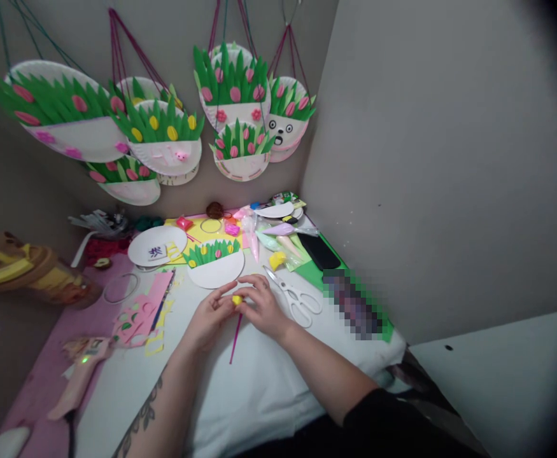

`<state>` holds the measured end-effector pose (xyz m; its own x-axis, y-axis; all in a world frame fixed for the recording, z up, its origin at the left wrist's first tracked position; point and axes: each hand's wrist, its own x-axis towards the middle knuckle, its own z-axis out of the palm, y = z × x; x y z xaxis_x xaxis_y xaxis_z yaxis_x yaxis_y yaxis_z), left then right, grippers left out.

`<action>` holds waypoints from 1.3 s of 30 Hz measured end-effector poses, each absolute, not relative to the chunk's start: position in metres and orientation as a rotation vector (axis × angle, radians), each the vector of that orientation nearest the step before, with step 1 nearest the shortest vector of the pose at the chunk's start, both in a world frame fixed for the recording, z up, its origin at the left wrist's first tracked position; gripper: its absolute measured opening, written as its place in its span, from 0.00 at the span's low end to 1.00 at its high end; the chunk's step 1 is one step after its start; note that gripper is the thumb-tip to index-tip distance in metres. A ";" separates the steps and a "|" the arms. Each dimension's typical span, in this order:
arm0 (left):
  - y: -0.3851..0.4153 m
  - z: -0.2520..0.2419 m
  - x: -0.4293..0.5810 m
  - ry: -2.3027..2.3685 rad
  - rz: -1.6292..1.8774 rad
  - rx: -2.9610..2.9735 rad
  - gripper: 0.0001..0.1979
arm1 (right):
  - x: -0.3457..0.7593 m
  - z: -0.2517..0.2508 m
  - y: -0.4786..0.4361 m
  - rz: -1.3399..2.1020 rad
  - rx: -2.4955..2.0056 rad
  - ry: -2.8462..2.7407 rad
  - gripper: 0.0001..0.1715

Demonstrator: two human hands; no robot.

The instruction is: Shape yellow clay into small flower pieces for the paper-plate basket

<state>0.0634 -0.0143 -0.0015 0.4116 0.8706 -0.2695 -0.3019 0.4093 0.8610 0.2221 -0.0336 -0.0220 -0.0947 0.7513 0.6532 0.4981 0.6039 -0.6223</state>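
My left hand (207, 316) and my right hand (261, 307) meet over the white table top, fingers pinched together on a small yellow piece (237, 299). A thin pink stick (235, 339) runs down from the piece toward me. Just beyond my hands lies a paper-plate basket (216, 264) with green grass and yellow buds. White scissors (296, 298) rest right of my right hand.
A white paper plate (156, 245), pink foam scraps (137, 313), a pink glue gun (80, 375), a black phone (320, 251) and craft bits crowd the table's back. Finished plate baskets (161, 137) hang on the wall. The grey wall (431, 159) stands close on the right.
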 end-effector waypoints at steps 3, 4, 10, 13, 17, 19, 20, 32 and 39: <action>-0.014 -0.005 0.064 0.776 0.808 0.780 0.23 | 0.223 -0.026 -0.031 0.277 -0.997 -1.729 0.05; -0.014 -0.006 0.065 0.759 0.800 0.768 0.22 | 0.222 -0.027 -0.031 0.264 -0.992 -1.725 0.05; -0.015 -0.004 0.069 0.752 0.838 0.719 0.19 | 0.222 -0.015 -0.037 0.130 -1.058 -1.830 0.15; -0.012 -0.003 0.065 0.859 0.918 0.671 0.21 | 0.246 -0.007 -0.057 0.071 -1.214 -1.880 0.26; -0.008 -0.004 0.062 0.968 1.021 0.642 0.19 | 0.325 -0.020 -0.093 -0.104 -1.624 -1.632 0.20; -0.007 -0.004 0.062 0.978 1.033 0.646 0.19 | 0.368 -0.034 -0.110 -0.187 -1.859 -1.456 0.19; -0.007 -0.004 0.063 0.976 1.039 0.645 0.19 | 0.387 -0.041 -0.116 -0.212 -1.963 -1.369 0.19; -0.003 0.000 0.056 0.885 1.096 0.549 0.16 | 0.423 -0.050 -0.113 -0.107 -1.978 -1.534 0.23; 0.001 -0.008 0.054 0.939 1.151 0.568 0.12 | 0.431 -0.047 -0.120 -0.104 -1.976 -1.422 0.23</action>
<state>0.0542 0.0012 -0.0084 0.1108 0.9386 -0.3267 -0.5089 0.3359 0.7926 0.4308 -0.1195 -0.0475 0.3970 0.8057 0.4395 0.8613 -0.1616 -0.4818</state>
